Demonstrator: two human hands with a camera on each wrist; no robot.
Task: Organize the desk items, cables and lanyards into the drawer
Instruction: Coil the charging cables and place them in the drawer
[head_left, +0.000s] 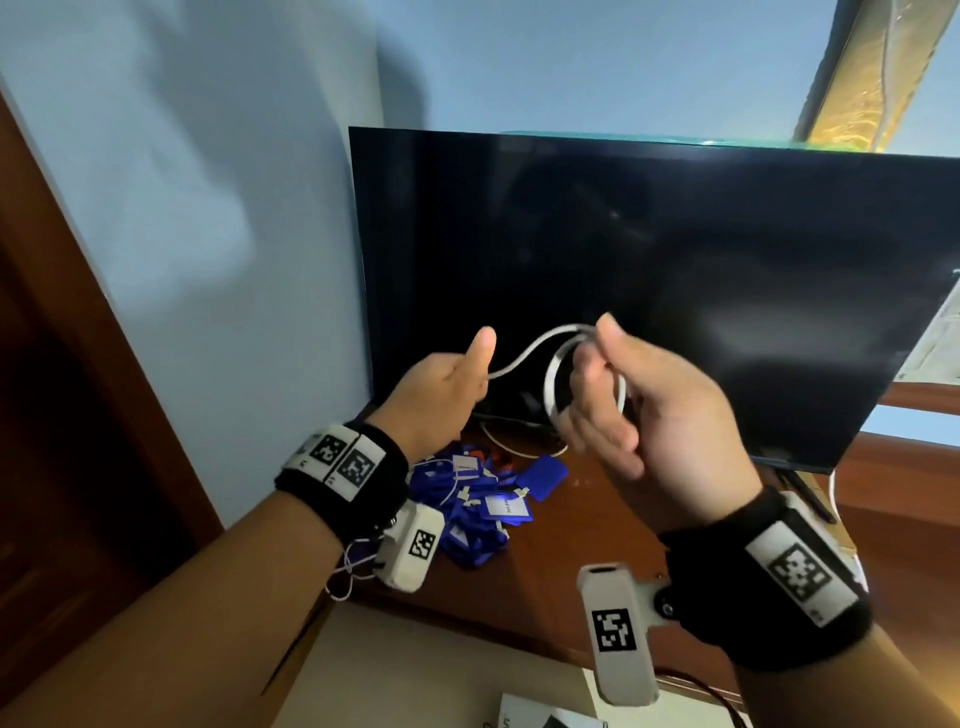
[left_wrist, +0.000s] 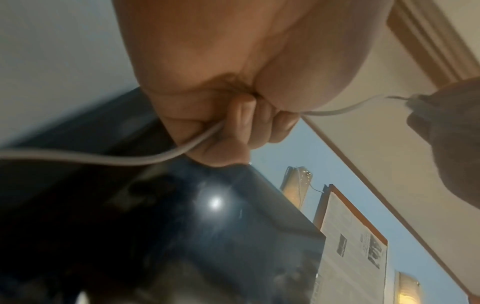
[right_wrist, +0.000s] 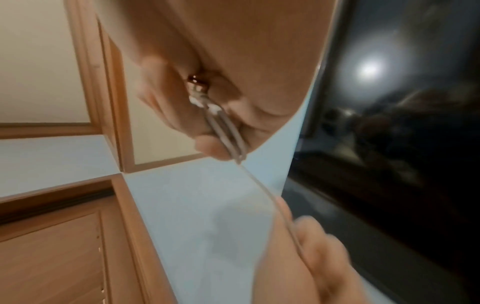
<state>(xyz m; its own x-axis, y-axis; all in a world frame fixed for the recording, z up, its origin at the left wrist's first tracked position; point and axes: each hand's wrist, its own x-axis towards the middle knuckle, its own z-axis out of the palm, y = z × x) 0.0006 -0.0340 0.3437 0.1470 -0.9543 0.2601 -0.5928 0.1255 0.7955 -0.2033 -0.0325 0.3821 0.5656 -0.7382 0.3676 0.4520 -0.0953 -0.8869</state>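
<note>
The right hand (head_left: 649, 410) has its grip closed on a white cable (head_left: 524, 355), thumb and curled fingers pinching a small coil of several loops that stands roughly upright, its ring facing the person. In the right wrist view the loops lie side by side between thumb and fingers (right_wrist: 207, 148), with a connector end tucked against the palm. From the coil's top a single free strand runs leftward and slightly down — its long axis nearly level across the space between the hands — into the left hand (head_left: 441, 400), whose grip is a closed fist round the strand, thumb up. The left wrist view shows the strand passing through the curled fingers (left_wrist: 241, 115) and trailing out on the other side. Both hands are raised above the worktop (head_left: 561, 561). Below and beyond the left wrist, a heap of blue lanyards (head_left: 483, 504) with white tags lies on the wood — another white cord rests just behind it. Farthest back stands a dark monitor (head_left: 675, 260) against a pale blue wall (head_left: 208, 156).
</note>
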